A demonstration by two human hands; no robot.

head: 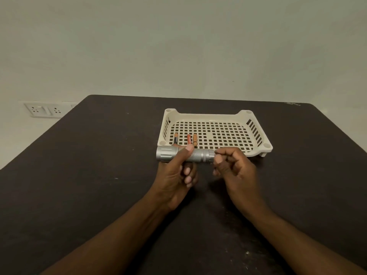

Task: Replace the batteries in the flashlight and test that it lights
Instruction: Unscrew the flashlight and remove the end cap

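- Head view looks down on a dark worktop (79, 175) with both bare forearms reaching forward over it.
- Left hand (176, 175) grasps a silver flashlight (184, 155) around its middle: the thumb lies over the top of the barrel and the fingers (187, 171) curl underneath.
- Flashlight lies level, crosswise to the view, held above the worktop just in front of the tray's near edge; its wider head points to the left and its narrow tail end to the right.
- Right hand (234, 165) is at the tail end, its thumb and fingertips curled and pinching the end cap (211, 155); whether the cap is loosened or tight cannot be told.
- Cream plastic tray (214, 116) with a grid-pattern floor and slotted side walls sits on the worktop just beyond the hands.
- Three small batteries (189, 139) lie in the tray's near left part, side by side with small gaps, pointing away from the viewer: one dark with a copper top on the left, then a reddish-orange one, then an orange one.
- White wall socket (46, 110) shows on the pale wall beyond the worktop's left side.
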